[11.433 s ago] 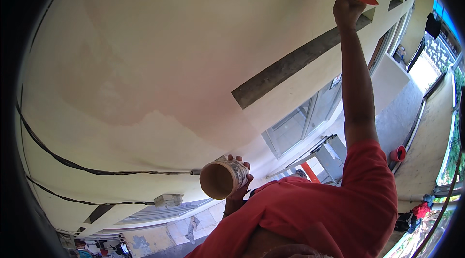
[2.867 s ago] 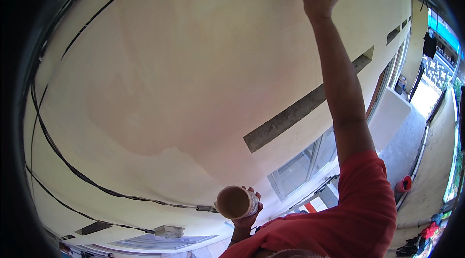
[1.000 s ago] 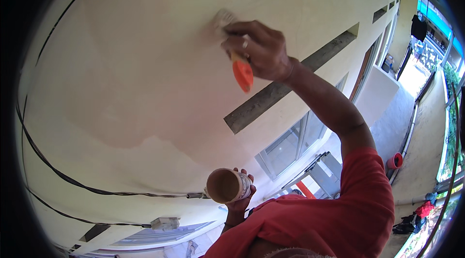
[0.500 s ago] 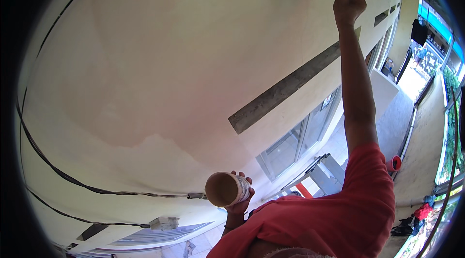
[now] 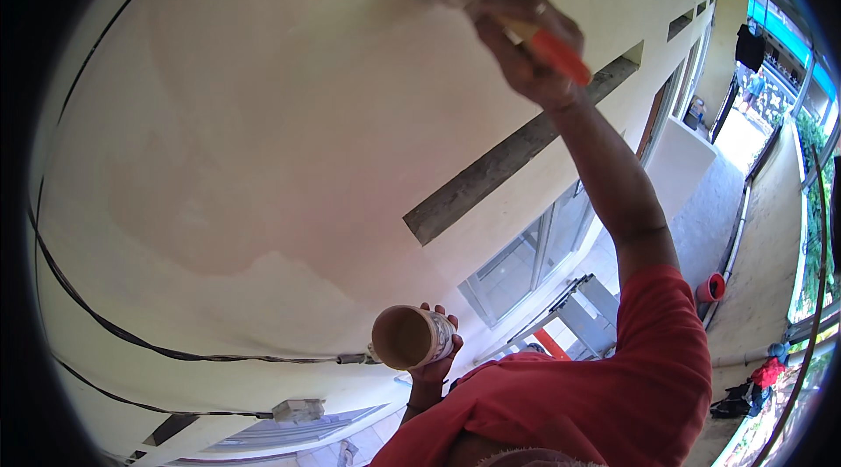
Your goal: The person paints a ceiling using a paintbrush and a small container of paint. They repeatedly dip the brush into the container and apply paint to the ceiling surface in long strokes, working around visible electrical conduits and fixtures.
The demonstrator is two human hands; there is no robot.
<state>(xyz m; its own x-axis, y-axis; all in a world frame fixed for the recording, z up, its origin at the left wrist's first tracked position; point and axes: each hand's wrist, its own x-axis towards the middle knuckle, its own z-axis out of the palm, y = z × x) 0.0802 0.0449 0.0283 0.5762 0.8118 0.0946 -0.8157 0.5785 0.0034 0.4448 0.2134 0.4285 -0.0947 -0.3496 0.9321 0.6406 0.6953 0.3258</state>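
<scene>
Head view, the only 1 I have: 2 bare hands in sight, 1 paintbrush, 1 cup. The R hand (image 5: 517,60) is up high, right of centre, w/ its fingers clamped round the paintbrush (image 5: 561,57). Red handle end points down & right, bristle end up & left at the pale cream wall (image 5: 263,90); bristles are blurred, so I can't tell if they touch. The L hand (image 5: 438,368) is low, abt mid-pic, wrapped round the cup (image 5: 440,336) from its right side & underneath. Cup is tilted, round mouth toward my cam, brownish-pink inside, patterned outside; can't tell how full.

On the wall, 1 large pinkish patch (image 5: 201,222) w/ a wavy lower edge, left of & above the cup. 1 long grey slot (image 5: 477,189) runs diagonally betw the 2 hands, partly behind the R wrist. At lower left I count 2 dark cable runs (image 5: 175,351); the lower ends at 1 pale box (image 5: 298,411), the upper ends just beside the cup. Right of the cup, 1 window (image 5: 526,265). 1 red sleeve (image 5: 661,318) on the R arm, & near the right edge 1 red bucket (image 5: 711,287) by a pipe (image 5: 731,248).
</scene>
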